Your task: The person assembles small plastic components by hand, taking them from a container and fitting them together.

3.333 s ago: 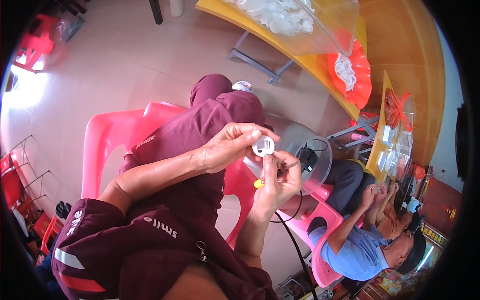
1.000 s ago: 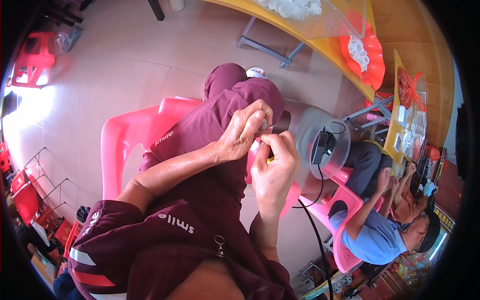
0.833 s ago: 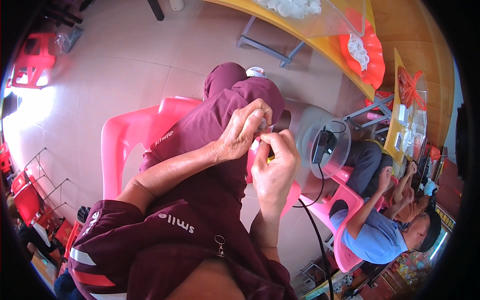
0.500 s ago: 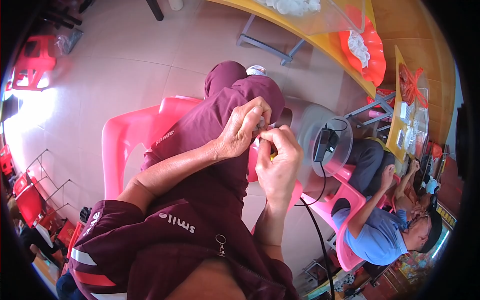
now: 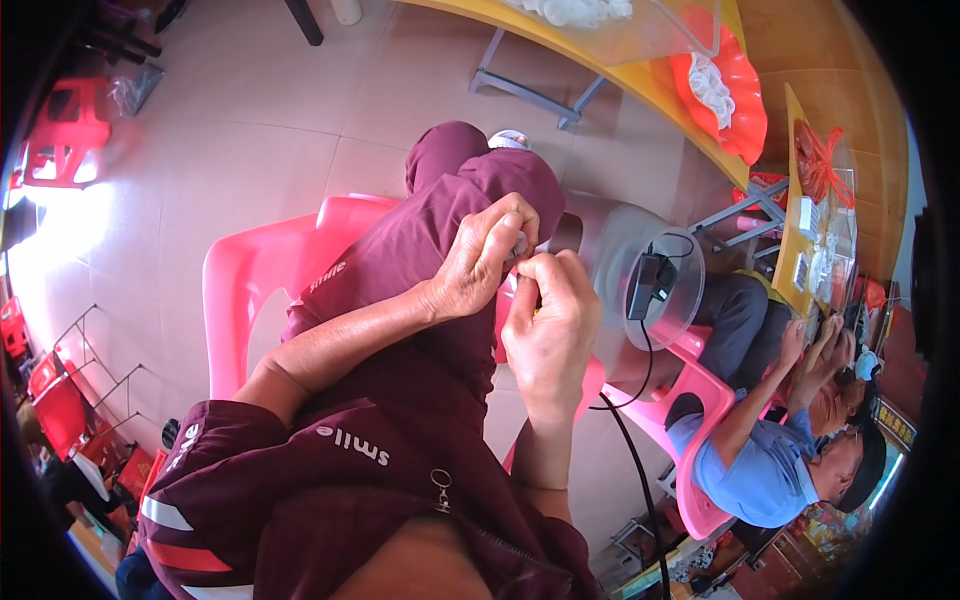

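Above my lap, my left hand [image 5: 478, 255] is closed in a pinch round a small pale, whitish-grey piece [image 5: 520, 244]. Only a bit of it shows between thumb and fingers, so its kind cannot be made out. Against it, from the right, comes my right hand [image 5: 552, 320], fingers curled and thumb pressed to the forefinger. What its fingertips grip is hidden. A speck of yellow shows beside the right fingers. Both hands are close together, nearly touching.
Right of my knees stands a clear plastic tub [image 5: 610, 250] with a black power adapter [image 5: 645, 285] and cable. A yellow table [image 5: 640, 78] bears a red bowl [image 5: 745, 115] of white pieces. A co-worker in blue [image 5: 745, 480] sits on a pink chair [image 5: 695, 490] at right.
My hands stay together in nearly the same spot, with the right fingers shifted slightly. The co-worker's hands have come together near the table edge.
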`<state>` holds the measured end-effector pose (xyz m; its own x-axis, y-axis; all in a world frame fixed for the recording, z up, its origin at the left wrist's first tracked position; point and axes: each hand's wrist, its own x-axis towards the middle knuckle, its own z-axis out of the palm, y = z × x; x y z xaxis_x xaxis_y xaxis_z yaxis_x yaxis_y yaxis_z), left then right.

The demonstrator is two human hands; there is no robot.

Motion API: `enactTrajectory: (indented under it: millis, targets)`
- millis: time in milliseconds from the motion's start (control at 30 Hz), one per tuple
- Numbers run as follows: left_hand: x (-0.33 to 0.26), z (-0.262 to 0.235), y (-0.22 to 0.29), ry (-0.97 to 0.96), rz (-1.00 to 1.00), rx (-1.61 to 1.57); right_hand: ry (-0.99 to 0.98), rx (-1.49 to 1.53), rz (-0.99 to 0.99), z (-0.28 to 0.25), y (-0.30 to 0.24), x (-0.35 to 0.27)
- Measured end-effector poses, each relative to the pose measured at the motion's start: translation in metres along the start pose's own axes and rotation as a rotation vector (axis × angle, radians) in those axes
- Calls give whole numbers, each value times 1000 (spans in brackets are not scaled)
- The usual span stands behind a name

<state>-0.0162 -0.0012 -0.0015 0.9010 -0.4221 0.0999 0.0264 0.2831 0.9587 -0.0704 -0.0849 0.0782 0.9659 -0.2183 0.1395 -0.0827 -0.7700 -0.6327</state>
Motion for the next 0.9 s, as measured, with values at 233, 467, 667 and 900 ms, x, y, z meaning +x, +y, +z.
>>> enactTrajectory:
  millis: [233,467,667,900]
  targets:
    - [2,-3,4,-39,-5,27,-121,50,-56,-7,11,9]
    - [4,-3,2,-19,-26,-16,-141,110,-93,-6,16,13]
    - [3,-5,4,-6,-105,-115,-170,72,-116,-7,13,16]
    - [4,-4,4,-5,-181,-164,-164,-33,-97,-10,3,17]
